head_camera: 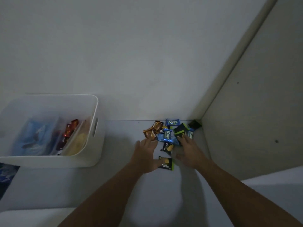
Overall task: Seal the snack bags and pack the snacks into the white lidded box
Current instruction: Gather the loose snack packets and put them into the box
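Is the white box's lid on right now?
No, the white box stands open-topped at the left, with snack bags visible inside and no lid on it.

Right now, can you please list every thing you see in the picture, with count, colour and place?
white box: one, lid not in view, on the left; holds blue packs, red wrappers and a yellowish bag.
blue snack packs: about three, in the pile near the back corner.
orange snack packs: two, at the pile's left edge.
black snack packs: several, some with green trim, in the pile and nearest the person.
table: one, pale grey.
wall: white, behind.
side panel: beige, on the right.
left hand: open, beside the pile.
right hand: open, on the pile.
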Demonstrator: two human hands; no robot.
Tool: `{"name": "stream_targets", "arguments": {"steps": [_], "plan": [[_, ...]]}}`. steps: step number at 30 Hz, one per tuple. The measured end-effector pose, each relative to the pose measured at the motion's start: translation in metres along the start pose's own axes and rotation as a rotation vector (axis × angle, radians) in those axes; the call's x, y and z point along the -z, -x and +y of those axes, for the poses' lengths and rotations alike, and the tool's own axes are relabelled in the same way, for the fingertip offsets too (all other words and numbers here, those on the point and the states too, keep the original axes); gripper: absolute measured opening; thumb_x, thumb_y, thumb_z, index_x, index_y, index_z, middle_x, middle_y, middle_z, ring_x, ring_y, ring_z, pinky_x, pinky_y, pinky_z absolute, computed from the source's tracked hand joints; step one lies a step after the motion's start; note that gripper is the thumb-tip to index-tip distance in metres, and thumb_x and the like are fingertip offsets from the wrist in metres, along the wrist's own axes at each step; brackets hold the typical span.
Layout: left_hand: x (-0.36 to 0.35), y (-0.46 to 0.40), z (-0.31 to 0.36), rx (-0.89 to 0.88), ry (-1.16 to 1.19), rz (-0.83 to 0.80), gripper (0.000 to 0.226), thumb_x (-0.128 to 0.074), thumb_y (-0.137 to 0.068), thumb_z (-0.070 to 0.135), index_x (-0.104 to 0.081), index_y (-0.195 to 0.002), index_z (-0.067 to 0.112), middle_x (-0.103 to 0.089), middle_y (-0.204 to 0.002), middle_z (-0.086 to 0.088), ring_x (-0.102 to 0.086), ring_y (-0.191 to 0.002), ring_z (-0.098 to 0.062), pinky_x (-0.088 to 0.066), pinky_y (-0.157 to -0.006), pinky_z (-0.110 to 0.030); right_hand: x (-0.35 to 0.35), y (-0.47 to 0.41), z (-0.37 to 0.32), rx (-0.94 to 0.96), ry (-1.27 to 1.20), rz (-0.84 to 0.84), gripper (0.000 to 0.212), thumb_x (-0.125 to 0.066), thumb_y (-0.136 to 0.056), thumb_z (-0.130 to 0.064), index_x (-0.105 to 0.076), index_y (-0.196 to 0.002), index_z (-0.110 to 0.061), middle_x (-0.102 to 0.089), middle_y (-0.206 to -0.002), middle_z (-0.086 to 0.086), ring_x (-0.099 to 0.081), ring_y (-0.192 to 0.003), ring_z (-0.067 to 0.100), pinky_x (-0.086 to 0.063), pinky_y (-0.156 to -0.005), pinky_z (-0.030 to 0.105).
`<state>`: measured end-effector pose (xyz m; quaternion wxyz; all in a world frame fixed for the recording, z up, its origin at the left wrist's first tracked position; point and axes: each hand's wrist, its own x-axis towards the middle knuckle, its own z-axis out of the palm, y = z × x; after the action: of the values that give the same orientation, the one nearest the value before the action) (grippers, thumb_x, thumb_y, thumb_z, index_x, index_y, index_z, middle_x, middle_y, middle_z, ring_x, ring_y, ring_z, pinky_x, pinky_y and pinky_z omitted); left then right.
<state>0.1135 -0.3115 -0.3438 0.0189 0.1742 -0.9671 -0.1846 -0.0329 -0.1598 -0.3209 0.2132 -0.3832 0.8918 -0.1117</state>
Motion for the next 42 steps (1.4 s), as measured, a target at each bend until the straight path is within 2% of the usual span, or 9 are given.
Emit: {"name": "stream_targets", "arguments": {"steps": [5, 10, 15, 20, 23, 29, 35, 38, 42], "plan": [[-0.032, -0.017, 0.002, 0.024, -0.063, -0.139, 0.121, -0.045, -0.058, 0.087, -0.004, -0.151, 0.023, 0.005, -0.160, -0.008, 0.009, -0.147, -0.032, -0.001, -0.115, -0.055, -0.021, -0.018, 0.024, 0.017, 0.053, 0.031, 0.084, -0.059, -0.083, -0.055, -0.016, -0.150, -0.029, -0.005, -0.160, 0.008, -0.008, -0.146, 0.033, -0.025, -0.112, 0.054], [-0.055, -0.030, -0.003, 0.012, -0.049, -0.110, 0.122, -0.049, -0.055, 0.088, 0.013, -0.148, 0.038, 0.021, -0.158, -0.006, 0.021, -0.144, -0.036, -0.003, -0.113, -0.062, -0.037, -0.037, 0.032, 0.062, 0.118, 0.091, 0.081, -0.050, -0.083, -0.062, -0.011, -0.150, -0.040, -0.004, -0.160, 0.010, -0.003, -0.145, 0.043, -0.024, -0.107, 0.065], [-0.062, -0.048, -0.012, -0.027, -0.062, -0.008, 0.111, -0.047, -0.060, 0.088, -0.009, -0.151, 0.035, 0.004, -0.160, -0.014, 0.003, -0.145, -0.044, -0.016, -0.110, -0.067, -0.043, -0.048, 0.038, 0.113, 0.190, 0.169, 0.074, -0.045, -0.079, -0.065, -0.038, -0.144, -0.029, -0.038, -0.148, 0.016, -0.033, -0.134, 0.047, -0.043, -0.095, 0.061], [-0.061, -0.061, -0.019, -0.048, -0.105, 0.064, 0.101, -0.048, -0.065, 0.084, -0.028, -0.148, 0.028, -0.021, -0.156, -0.015, -0.017, -0.142, -0.041, -0.024, -0.109, -0.062, -0.041, -0.056, 0.045, 0.160, 0.159, 0.268, 0.061, -0.063, -0.073, -0.052, -0.056, -0.127, -0.024, -0.051, -0.130, 0.012, -0.050, -0.117, 0.035, -0.053, -0.082, 0.050], [-0.061, -0.065, -0.022, -0.098, -0.104, 0.147, 0.100, -0.050, -0.065, 0.085, -0.038, -0.144, 0.026, -0.026, -0.154, -0.016, -0.022, -0.141, -0.041, -0.022, -0.110, -0.061, -0.040, -0.058, 0.044, 0.144, 0.095, 0.310, 0.060, -0.066, -0.069, -0.052, -0.058, -0.121, -0.024, -0.050, -0.128, 0.012, -0.049, -0.117, 0.033, -0.051, -0.082, 0.048], [-0.069, -0.077, -0.027, -0.103, -0.093, 0.145, 0.087, -0.049, -0.074, 0.078, -0.045, -0.140, 0.023, -0.033, -0.151, -0.016, -0.029, -0.138, -0.044, -0.022, -0.106, -0.063, -0.053, -0.070, 0.048, 0.100, 0.151, 0.292, 0.065, -0.054, -0.078, -0.056, -0.049, -0.135, -0.024, -0.041, -0.147, 0.015, -0.036, -0.134, 0.043, -0.040, -0.097, 0.055], [-0.081, -0.068, -0.018, -0.027, 0.023, 0.293, 0.051, -0.054, -0.074, 0.030, -0.059, -0.123, 0.016, -0.050, -0.139, -0.016, -0.042, -0.126, -0.031, -0.034, -0.100, -0.048, -0.063, -0.066, 0.041, 0.081, 0.080, 0.373, 0.043, -0.070, -0.076, -0.017, -0.058, -0.117, -0.021, -0.046, -0.141, 0.015, -0.044, -0.125, 0.038, -0.045, -0.086, 0.048], [-0.081, -0.061, -0.015, 0.006, 0.044, 0.292, 0.047, -0.049, -0.074, 0.026, -0.059, -0.119, 0.018, -0.055, -0.134, -0.016, -0.042, -0.116, -0.029, -0.041, -0.090, -0.044, -0.065, -0.065, 0.042, 0.093, 0.040, 0.379, 0.045, -0.070, -0.070, -0.004, -0.061, -0.112, -0.018, -0.049, -0.137, 0.014, -0.048, -0.119, 0.037, -0.044, -0.085, 0.046], [-0.076, -0.055, -0.013, 0.018, 0.062, 0.261, 0.050, -0.049, -0.071, 0.031, -0.059, -0.118, 0.016, -0.054, -0.135, -0.017, -0.043, -0.112, -0.030, -0.046, -0.083, -0.046, -0.058, -0.062, 0.044, 0.113, 0.016, 0.383, 0.050, -0.066, -0.066, -0.007, -0.060, -0.114, -0.017, -0.052, -0.131, 0.013, -0.053, -0.108, 0.035, -0.049, -0.081, 0.046]]}}
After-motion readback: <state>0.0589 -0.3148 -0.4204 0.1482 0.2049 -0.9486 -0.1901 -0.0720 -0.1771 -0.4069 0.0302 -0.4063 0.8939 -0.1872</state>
